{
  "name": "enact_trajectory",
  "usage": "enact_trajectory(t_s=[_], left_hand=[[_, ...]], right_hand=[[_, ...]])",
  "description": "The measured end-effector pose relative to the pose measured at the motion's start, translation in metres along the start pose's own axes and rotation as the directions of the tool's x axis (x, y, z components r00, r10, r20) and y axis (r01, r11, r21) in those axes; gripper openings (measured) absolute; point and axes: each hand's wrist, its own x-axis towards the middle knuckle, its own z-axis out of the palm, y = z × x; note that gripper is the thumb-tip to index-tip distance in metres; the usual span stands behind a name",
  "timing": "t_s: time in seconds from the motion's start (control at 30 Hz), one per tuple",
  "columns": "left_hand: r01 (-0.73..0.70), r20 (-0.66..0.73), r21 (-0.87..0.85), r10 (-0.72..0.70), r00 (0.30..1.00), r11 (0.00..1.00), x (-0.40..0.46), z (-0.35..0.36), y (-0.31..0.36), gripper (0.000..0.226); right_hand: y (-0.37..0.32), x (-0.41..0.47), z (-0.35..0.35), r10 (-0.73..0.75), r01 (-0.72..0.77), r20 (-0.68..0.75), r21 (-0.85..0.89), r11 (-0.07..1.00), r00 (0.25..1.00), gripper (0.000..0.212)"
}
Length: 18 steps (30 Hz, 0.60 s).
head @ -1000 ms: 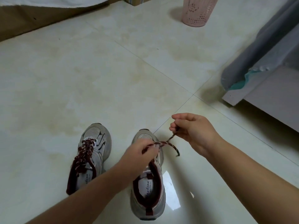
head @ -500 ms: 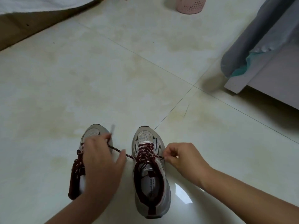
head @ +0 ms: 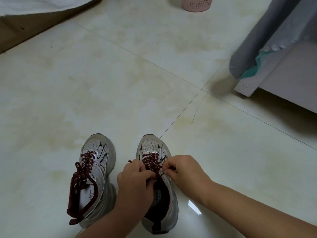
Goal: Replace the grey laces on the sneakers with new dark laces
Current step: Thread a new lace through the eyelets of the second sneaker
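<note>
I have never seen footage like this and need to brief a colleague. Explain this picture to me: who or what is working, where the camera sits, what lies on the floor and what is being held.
No machine is at work here: these are a person's two bare hands. The single picture comes from a wide-angle camera worn on the person's head, looking forward and down, so the forearms enter from the bottom edge.

On the pale tiled floor stand two grey sneakers side by side, toes pointing away. The left sneaker already carries a dark red speckled lace. The right sneaker is being worked on: the left hand grips its dark lace over the tongue, and the right hand pinches the lace at the shoe's right side.

Further off are a pink perforated bin at the top and grey furniture on the right.
</note>
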Motion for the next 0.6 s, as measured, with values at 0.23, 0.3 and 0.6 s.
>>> enact_trajectory(t_s=[0.23,0.3,0.6], left_hand=[[0.118,0.037,-0.063,-0.115,0.993,0.991,0.0032,0.0018,0.0063,0.025],[0.137,0.045,-0.068,-0.134,0.99,0.988,0.0034,0.0024,0.0067,0.026],[0.132,0.027,-0.103,-0.13,0.991,0.986,0.0009,0.0036,0.007,0.021]], right_hand=[[-0.0071,0.0035,0.0051,0.09,-0.091,-0.015,-0.077,0.993,0.996,0.018],[-0.0088,0.0039,0.0068,0.061,-0.059,0.012,-0.132,0.99,0.998,0.019],[-0.0019,0.0017,0.0037,0.166,-0.164,-0.012,0.088,0.982,0.986,0.017]])
